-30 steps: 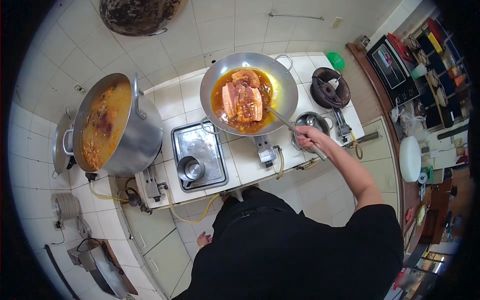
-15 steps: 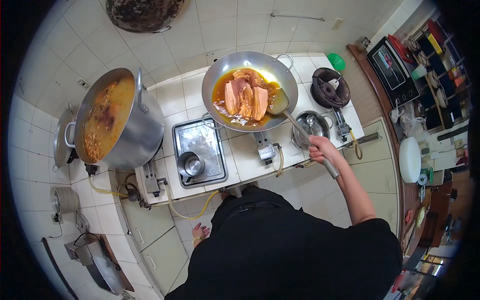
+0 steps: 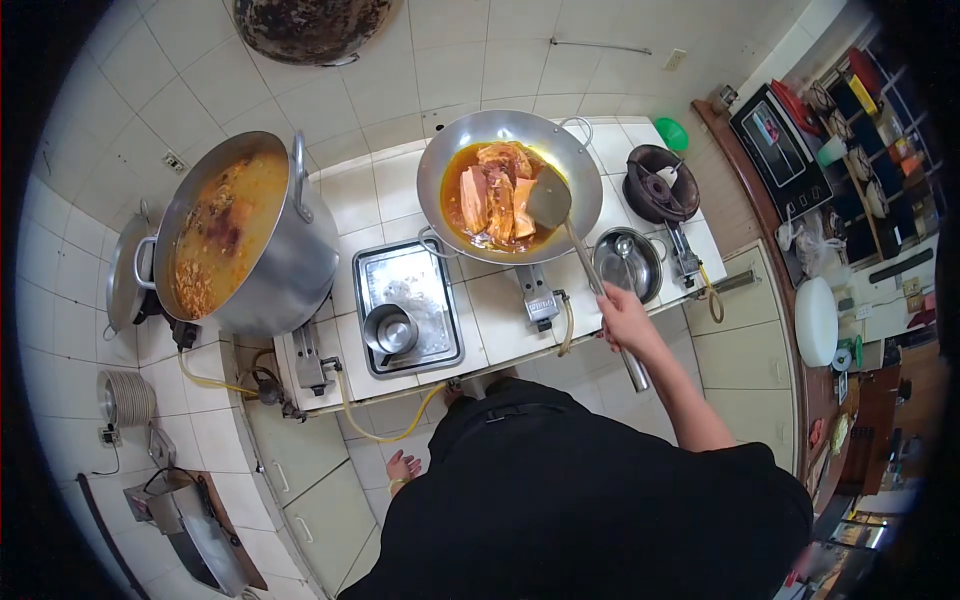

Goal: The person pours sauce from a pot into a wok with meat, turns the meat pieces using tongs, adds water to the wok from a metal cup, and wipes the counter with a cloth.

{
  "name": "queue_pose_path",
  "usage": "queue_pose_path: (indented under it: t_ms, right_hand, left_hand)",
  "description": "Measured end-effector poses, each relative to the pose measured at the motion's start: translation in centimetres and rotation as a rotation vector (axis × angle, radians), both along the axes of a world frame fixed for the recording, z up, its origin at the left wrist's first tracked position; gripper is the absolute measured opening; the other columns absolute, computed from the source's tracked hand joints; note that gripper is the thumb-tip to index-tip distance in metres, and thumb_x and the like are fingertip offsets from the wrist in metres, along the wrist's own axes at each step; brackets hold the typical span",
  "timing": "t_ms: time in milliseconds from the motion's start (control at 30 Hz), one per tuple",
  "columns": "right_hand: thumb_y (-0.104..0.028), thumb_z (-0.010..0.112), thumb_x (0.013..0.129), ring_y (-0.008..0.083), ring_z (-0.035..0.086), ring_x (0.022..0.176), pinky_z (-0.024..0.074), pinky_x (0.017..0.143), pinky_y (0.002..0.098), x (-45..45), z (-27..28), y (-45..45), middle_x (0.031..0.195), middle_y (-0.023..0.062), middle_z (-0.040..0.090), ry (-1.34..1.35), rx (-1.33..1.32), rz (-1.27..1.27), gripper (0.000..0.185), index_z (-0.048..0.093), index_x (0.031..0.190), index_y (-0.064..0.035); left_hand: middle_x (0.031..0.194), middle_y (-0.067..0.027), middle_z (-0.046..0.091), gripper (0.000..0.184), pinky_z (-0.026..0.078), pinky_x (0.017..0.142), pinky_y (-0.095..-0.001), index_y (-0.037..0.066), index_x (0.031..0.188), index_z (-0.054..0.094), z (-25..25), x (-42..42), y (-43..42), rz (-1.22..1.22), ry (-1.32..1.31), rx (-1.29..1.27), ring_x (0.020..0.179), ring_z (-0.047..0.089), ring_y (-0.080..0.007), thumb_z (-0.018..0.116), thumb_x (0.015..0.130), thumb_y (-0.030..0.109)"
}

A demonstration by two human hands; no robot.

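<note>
Atop the white-tiled counter (image 3: 352, 200), meat slabs (image 3: 499, 205) are lying in brown sauce (image 3: 452, 205) inside the wok (image 3: 584, 195)! Right hand (image 3: 627, 322) is gripping the spatula (image 3: 551, 203), blade close by the meat; left hand (image 3: 402, 468) is hanging low, fingers loosely parted.

Wok (image 3: 583, 190): silver-grey. Spatula (image 3: 549, 200): dull grey. Sauce (image 3: 453, 202): amber. Meat slabs (image 3: 498, 205): pink, reddish-brown patches. Desk (image 3: 350, 205): white, grid-lined. Hose (image 3: 385, 439): yellow.
</note>
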State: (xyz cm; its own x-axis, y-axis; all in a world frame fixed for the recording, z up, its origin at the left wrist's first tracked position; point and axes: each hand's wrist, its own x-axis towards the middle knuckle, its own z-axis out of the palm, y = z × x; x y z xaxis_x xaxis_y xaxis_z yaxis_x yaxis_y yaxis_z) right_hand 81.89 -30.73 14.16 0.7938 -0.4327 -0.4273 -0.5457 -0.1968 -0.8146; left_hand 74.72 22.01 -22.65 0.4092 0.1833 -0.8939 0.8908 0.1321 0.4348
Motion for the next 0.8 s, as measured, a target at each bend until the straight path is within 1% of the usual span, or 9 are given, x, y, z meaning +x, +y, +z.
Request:
queue_pose_path:
  t_ms: [133,200,233,333,433,533,567,700,800]
  right_hand:
    - [-0.016,0.042,0.090,0.0121,0.042,0.032,0.0363,0.030,0.0282,-0.9,-0.9,2.2,0.048,0.0015,0.042,0.025,-0.014,-0.082,0.024,0.051,0.107,-0.0028]
    - [-0.016,0.042,0.090,0.0121,0.042,0.032,0.0362,0.030,0.0290,-0.5,-1.0,2.6,0.049,0.0018,0.044,-0.013,-0.020,-0.044,0.025,0.051,0.110,-0.0037]
    - [-0.017,0.044,0.091,0.0089,0.038,0.034,0.0339,0.030,0.0264,0.0,-1.4,2.7,0.046,-0.0016,0.039,0.036,0.005,-0.035,0.043,0.038,0.133,-0.0076]
    - [-0.013,0.044,0.088,0.0162,0.042,0.032,0.0377,0.033,0.0344,1.7,-5.2,2.3,0.051,0.0055,0.046,-0.175,-0.130,0.051,0.022,0.051,0.103,0.0012]
    - [-0.013,0.046,0.087,0.0207,0.051,0.039,0.0431,0.040,0.0370,3.6,-5.2,3.2,0.053,0.0119,0.049,-0.060,-0.018,-0.025,0.020,0.052,0.099,0.0026]
    - [-0.011,0.048,0.085,0.0323,0.060,0.054,0.0472,0.052,0.0416,4.3,-6.0,3.5,0.059,0.0208,0.055,-0.091,-0.297,0.055,0.020,0.052,0.097,0.0040]
    - [-0.009,0.049,0.083,0.0423,0.059,0.071,0.0473,0.062,0.0471,3.8,-7.2,3.3,0.069,0.0273,0.058,-0.178,-0.474,0.099,0.024,0.050,0.103,0.0051]
    - [-0.009,0.048,0.083,0.0428,0.057,0.064,0.0439,0.059,0.0477,0.7,-5.6,3.8,0.065,0.0271,0.056,-0.170,-0.525,0.140,0.041,0.043,0.122,0.0035]
    - [-0.009,0.047,0.084,0.0431,0.057,0.063,0.0453,0.058,0.0482,0.2,-6.3,3.9,0.063,0.0273,0.056,0.013,-0.606,0.152,0.046,0.038,0.127,0.0036]
  left_hand:
    - [0.108,-0.0270,0.054,0.054,0.054,0.053,-0.0382,0.002,0.132,0.036,0.4,-0.5,0.9,0.140,0.045,-0.177,0.073,0.064,-0.0320,0.037,0.079,-0.005]
    - [0.107,-0.0286,0.055,0.054,0.055,0.055,-0.0393,0.000,0.131,0.036,-5.0,-2.2,1.8,0.058,0.007,-0.082,0.072,0.064,-0.0333,0.037,0.078,-0.006]
    - [0.107,-0.0294,0.055,0.054,0.055,0.056,-0.0398,0.000,0.131,0.036,-7.0,-2.7,2.2,0.016,-0.013,-0.035,0.072,0.064,-0.0339,0.037,0.078,-0.006]
    - [0.105,-0.0312,0.055,0.054,0.056,0.059,-0.0413,-0.002,0.131,0.036,-6.9,-2.1,1.9,0.071,-0.025,-0.031,0.071,0.064,-0.0346,0.037,0.077,-0.007]
    - [0.105,-0.0292,0.056,0.055,0.055,0.059,-0.0399,-0.001,0.131,0.035,-6.1,-0.3,1.7,-0.011,-0.038,-0.052,0.070,0.064,-0.0323,0.038,0.077,-0.006]
    - [0.102,-0.0247,0.058,0.054,0.054,0.054,-0.0374,0.002,0.132,0.035,-2.4,2.8,0.5,-0.241,-0.020,0.062,0.069,0.065,-0.0295,0.038,0.078,-0.005]
    - [0.101,-0.0236,0.058,0.053,0.054,0.053,-0.0368,0.002,0.132,0.036,-1.8,3.5,0.1,-0.208,-0.026,0.054,0.068,0.064,-0.0289,0.038,0.079,-0.005]
    - [0.096,-0.0191,0.058,0.052,0.053,0.048,-0.0344,0.006,0.131,0.038,-1.0,5.4,-1.3,-0.055,-0.058,0.013,0.066,0.064,-0.0266,0.037,0.080,-0.004]
    - [0.095,-0.0184,0.058,0.051,0.052,0.048,-0.0337,0.006,0.130,0.038,-1.1,5.0,-1.4,-0.040,-0.043,0.004,0.066,0.064,-0.0258,0.036,0.080,-0.004]
